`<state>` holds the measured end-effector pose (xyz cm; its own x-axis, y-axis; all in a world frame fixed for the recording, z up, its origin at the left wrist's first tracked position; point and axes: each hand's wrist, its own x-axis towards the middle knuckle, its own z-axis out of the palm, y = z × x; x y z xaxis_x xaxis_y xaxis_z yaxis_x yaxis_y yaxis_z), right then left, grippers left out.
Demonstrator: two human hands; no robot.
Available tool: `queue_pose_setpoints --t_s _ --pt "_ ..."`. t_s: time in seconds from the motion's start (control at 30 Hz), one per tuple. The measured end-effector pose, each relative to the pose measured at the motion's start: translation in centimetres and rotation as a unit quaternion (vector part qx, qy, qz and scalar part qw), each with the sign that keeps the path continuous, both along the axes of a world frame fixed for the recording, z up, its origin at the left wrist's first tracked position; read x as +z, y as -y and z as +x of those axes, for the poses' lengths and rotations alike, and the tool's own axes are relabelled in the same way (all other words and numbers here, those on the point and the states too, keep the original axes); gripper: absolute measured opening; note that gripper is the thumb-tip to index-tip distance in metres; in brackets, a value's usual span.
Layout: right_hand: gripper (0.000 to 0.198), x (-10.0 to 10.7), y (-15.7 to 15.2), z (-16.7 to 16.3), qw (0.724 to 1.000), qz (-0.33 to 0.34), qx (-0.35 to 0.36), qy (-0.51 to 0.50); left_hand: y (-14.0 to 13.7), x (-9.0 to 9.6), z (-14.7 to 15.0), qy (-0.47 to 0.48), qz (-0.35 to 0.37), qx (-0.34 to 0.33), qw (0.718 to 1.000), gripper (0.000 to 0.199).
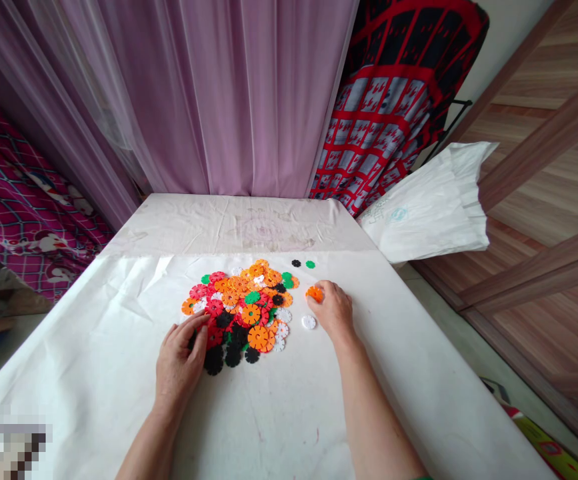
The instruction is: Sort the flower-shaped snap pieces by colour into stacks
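Observation:
A heap of notched plastic discs (239,291) in orange, red, black, white and green lies mid-table. My left hand (183,353) rests at the heap's left edge, fingers bent over the discs there; whether it grips one is hidden. To the right of the heap, my right hand (335,308) pinches an orange disc (314,293) between thumb and fingers. Just below that disc, a white disc (309,323) lies on the cloth. Farther back sit a single black disc (296,263) and a green disc (310,265), apart from the heap.
A white cloth (269,420) covers the table. At its right edge hangs a crumpled white bag (429,207). Behind the table are purple curtains (253,100), with a red-and-black patterned fabric (383,113) beside them. A wooden cabinet (543,200) stands at the right.

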<state>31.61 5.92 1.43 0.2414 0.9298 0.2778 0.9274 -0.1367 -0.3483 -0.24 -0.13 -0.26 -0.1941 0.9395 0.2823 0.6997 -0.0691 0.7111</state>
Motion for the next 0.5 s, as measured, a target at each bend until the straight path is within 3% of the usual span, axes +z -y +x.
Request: queue_pose_setpoints --t_s 0.2,0.5 --pt "0.022 0.58 0.21 -0.24 0.998 -0.053 0.008 0.034 0.03 0.28 0.05 -0.002 0.0 0.0 1.0 0.037" --pt "0.025 0.6 0.14 -0.33 0.996 -0.079 0.007 0.033 -0.1 0.49 0.21 -0.003 0.007 -0.001 1.0 0.037"
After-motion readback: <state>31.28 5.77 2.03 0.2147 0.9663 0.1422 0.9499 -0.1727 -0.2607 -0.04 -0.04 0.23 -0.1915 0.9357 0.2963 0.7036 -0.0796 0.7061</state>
